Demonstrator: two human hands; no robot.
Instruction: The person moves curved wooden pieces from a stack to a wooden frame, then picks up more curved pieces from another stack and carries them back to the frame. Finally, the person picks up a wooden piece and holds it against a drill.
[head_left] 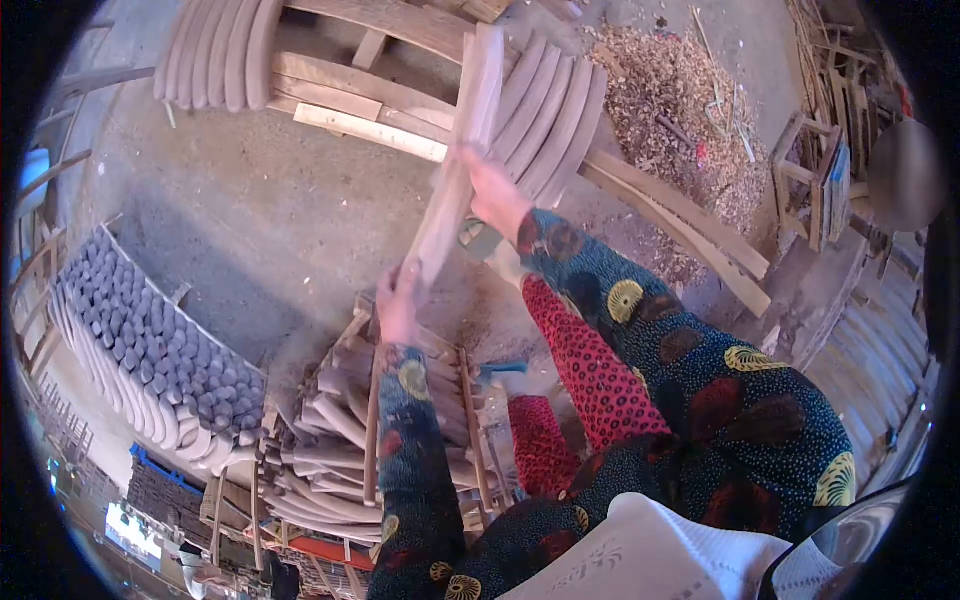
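Observation:
A long, slightly curved piece of pale wood (445, 215) runs between my two hands. My left hand (397, 305) is closed round its lower end. Farther up its length, my right hand (495, 195) grips its edge, somewhat blurred. The far end of the piece lies over or right beside a row of similar curved wooden pieces (550, 115), which rests across long wooden beams; whether the two touch is hard to tell. Below my left hand, a wooden rack (470, 430) is filled with more curved wooden pieces (335, 410).
Another row of curved pieces (220, 55) lies across the beams (350, 85) at upper left. A large stack (160, 350) stands at left. Wood shavings (670, 130) are heaped at upper right, near loose boards (690, 230) and a small wooden frame (808, 180).

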